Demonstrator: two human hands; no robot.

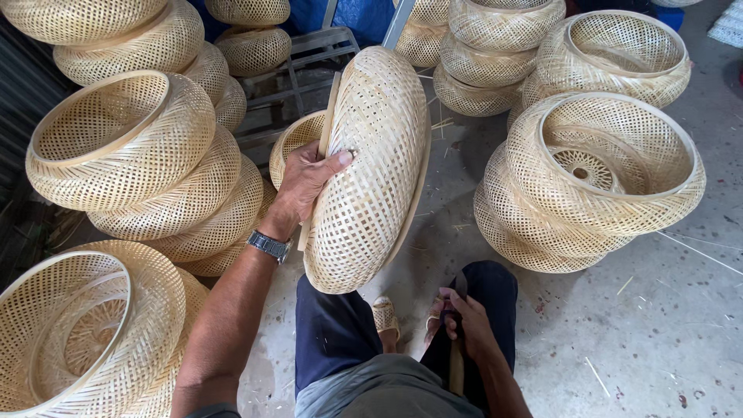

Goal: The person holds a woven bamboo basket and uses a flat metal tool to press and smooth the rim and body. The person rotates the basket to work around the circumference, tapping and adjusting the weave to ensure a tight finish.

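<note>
- Left hand [306, 182] is up front, fingers wrapped over the rim of a woven bamboo basket [370, 174] — thumb pressed on the outer weave, basket tipped on edge above the knees, in the middle of the view.
- A steel wristwatch [268, 246] sits on that left wrist.
- Right hand [464, 321] is low by the right knee, clenched round a dark-headed tool with a wooden handle [457, 364]; what kind of tool it is, I cannot tell.
- Left side: a leaning stack of baskets [166, 178] — about five counted in it, the top one open-mouthed.
- Bottom left corner: one big basket [85, 333] on its side, with at least one more beneath it.
- Right side: a stack of three [588, 193], the top one showing a star-weave base inside.
- Far back: more piles [495, 54], too crowded to count exactly.
- Between them, a grey metal frame [309, 58] and something blue [352, 15] behind it.
- Concrete floor [658, 310] is strewn with thin bamboo slivers; no labels or signs visible on anything.
</note>
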